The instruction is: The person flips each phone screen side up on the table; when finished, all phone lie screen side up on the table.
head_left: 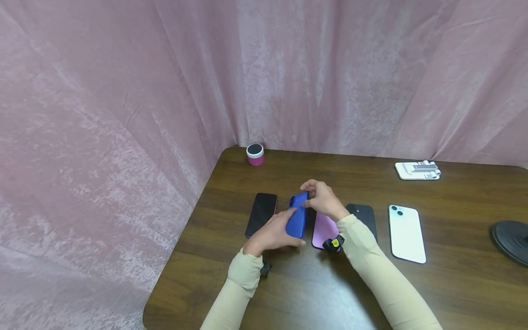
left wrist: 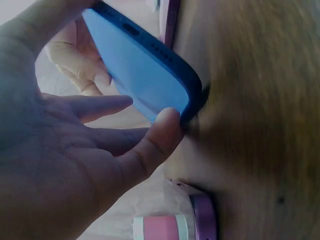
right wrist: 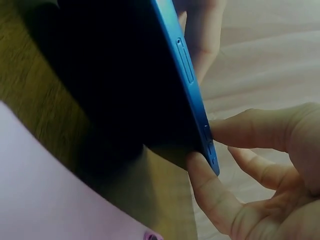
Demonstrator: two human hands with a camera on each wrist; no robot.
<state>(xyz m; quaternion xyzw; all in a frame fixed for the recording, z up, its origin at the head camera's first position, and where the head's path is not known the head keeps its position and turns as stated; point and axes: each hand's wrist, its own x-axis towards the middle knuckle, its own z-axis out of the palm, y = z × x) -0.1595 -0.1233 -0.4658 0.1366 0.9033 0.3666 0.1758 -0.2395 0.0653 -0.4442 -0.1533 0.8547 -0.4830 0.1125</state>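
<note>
A blue smartphone (head_left: pixel 296 224) is between both hands, its back facing up and its camera lenses near the top left. It is tilted, with one long side raised off the wooden table in the right wrist view. My left hand (head_left: pixel 274 233) holds the lower end of the phone, fingers and thumb spread around its edges. At the upper right corner, my right hand (head_left: pixel 323 199) pinches the phone's edge between thumb and fingers. The dark screen side (right wrist: pixel 120 65) faces down toward the tabletop. A dark-screened phone (head_left: pixel 261 214) lies left of it, and a lilac phone (head_left: pixel 323 229) lies under the right wrist.
Right of the lilac phone lie a black phone (head_left: pixel 364 217) and a pale phone (head_left: pixel 408 236). A folded white stand (head_left: pixel 418 170) lies toward the back right. One pink-and-white round container (head_left: pixel 255 155) stands at the back left corner. A black disc-shaped base (head_left: pixel 511 240) is at far right.
</note>
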